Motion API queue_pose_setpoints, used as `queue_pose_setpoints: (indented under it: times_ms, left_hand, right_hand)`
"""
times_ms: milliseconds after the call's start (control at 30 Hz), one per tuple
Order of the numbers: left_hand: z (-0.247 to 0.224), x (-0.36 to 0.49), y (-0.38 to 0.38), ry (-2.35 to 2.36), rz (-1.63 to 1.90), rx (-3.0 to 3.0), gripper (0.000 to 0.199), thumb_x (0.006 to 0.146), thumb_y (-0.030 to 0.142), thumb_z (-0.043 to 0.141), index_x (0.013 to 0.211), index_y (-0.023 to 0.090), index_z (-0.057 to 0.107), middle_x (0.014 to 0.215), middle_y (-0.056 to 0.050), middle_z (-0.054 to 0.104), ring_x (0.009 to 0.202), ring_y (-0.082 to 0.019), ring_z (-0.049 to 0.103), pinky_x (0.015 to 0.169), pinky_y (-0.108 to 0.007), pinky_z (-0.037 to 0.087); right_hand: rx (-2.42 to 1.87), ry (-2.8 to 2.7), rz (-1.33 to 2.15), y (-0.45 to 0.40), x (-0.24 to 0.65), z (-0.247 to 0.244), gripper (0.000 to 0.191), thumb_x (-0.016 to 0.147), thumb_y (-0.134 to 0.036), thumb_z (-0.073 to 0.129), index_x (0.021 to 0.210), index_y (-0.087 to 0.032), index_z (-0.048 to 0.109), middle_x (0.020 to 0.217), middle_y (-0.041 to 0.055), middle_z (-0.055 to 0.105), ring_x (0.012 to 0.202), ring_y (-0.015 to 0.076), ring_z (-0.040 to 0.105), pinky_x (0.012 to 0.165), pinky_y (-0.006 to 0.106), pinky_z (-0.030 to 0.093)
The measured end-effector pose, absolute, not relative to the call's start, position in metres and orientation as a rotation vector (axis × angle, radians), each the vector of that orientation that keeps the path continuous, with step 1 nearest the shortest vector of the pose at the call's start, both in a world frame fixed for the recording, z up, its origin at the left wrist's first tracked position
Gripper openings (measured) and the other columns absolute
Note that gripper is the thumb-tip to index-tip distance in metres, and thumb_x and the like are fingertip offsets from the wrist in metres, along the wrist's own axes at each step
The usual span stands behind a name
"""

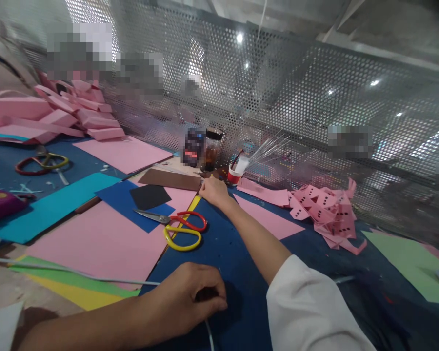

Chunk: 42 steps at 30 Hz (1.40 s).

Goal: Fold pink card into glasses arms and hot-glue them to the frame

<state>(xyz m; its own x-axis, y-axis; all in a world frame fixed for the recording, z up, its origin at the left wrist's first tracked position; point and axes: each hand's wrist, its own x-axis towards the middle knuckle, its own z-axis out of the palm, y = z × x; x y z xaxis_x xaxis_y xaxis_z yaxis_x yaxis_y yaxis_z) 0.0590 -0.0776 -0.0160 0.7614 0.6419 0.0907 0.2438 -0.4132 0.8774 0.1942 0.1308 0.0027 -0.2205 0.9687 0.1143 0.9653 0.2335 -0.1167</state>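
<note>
My left hand [193, 295] rests low over the blue tabletop, fingers curled toward the thumb, with nothing visible in the pinch. A white cable [109, 280] passes beneath it. Stretched forward, my right hand [215, 191] has its fingers bent down at the right end of a brown card strip [170, 179]; whether they grip anything is hidden. Between the hands and to the left lie scissors [185, 229] with one red and one yellow handle, blades apart. Their blades point at a black paper piece [150, 197] on blue paper [119, 197]. Under these spreads a pink sheet [95, 243].
Behind the table stands a perforated metal screen [296, 97]. A red-and-white cup [235, 174] holds clear thin sticks. Pink strips with black dots [325, 214] are heaped right, near green paper [406, 261]. Folded pink strips [69, 114] and more scissors [42, 162] are left.
</note>
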Motion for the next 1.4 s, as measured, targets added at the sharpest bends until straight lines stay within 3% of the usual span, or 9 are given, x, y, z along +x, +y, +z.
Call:
queue_pose_setpoints:
  times_ms: [200,367,500,700,1400]
  left_hand:
    - [-0.014,0.059,-0.078,0.667,0.513,1.983,0.008,0.09,0.023,0.07,0.085,0.018,0.074,0.081,-0.001,0.069,0.07,-0.012,0.061,0.062,-0.018,0.042]
    - [-0.015,0.061,-0.078,0.649,0.514,2.0,0.008,0.089,0.022,0.07,0.084,0.018,0.074,0.078,-0.001,0.068,0.068,-0.012,0.06,0.062,-0.019,0.042]
    - [-0.017,0.061,-0.077,0.662,0.521,2.002,0.007,0.089,0.021,0.069,0.084,0.019,0.074,0.079,0.0,0.069,0.069,-0.011,0.06,0.061,-0.018,0.042]
    - [-0.021,0.06,-0.077,0.661,0.533,2.003,0.006,0.088,0.021,0.07,0.084,0.019,0.073,0.079,0.0,0.069,0.068,-0.011,0.06,0.061,-0.018,0.042]
    - [-0.022,0.06,-0.077,0.655,0.507,2.006,0.005,0.089,0.02,0.07,0.087,0.019,0.075,0.083,-0.002,0.072,0.073,-0.012,0.064,0.064,-0.018,0.045]
  right_hand:
    - [-1.807,-2.357,0.123,0.13,0.221,0.016,0.02,0.092,-0.028,0.064,0.094,-0.02,0.082,0.103,0.0087,0.081,0.1,0.0228,0.075,0.082,0.023,0.051]
    - [-1.765,-2.344,0.136,0.13,0.238,0.022,0.02,0.094,-0.025,0.063,0.107,-0.021,0.077,0.114,0.0048,0.08,0.104,0.0179,0.072,0.083,0.02,0.05]
    - [-1.749,-2.369,0.132,0.132,0.228,0.015,0.018,0.1,-0.028,0.061,0.11,-0.023,0.075,0.118,0.0048,0.077,0.111,0.0189,0.07,0.092,0.025,0.051]
    - [-1.775,-2.459,0.145,0.139,0.214,0.002,0.034,0.101,-0.038,0.066,0.129,-0.018,0.064,0.13,0.0101,0.066,0.112,0.0249,0.068,0.095,0.047,0.058]
    - [-1.989,-2.441,0.123,0.153,0.197,0.009,0.038,0.101,-0.037,0.067,0.133,-0.018,0.062,0.133,0.0106,0.064,0.113,0.0256,0.067,0.094,0.046,0.059]
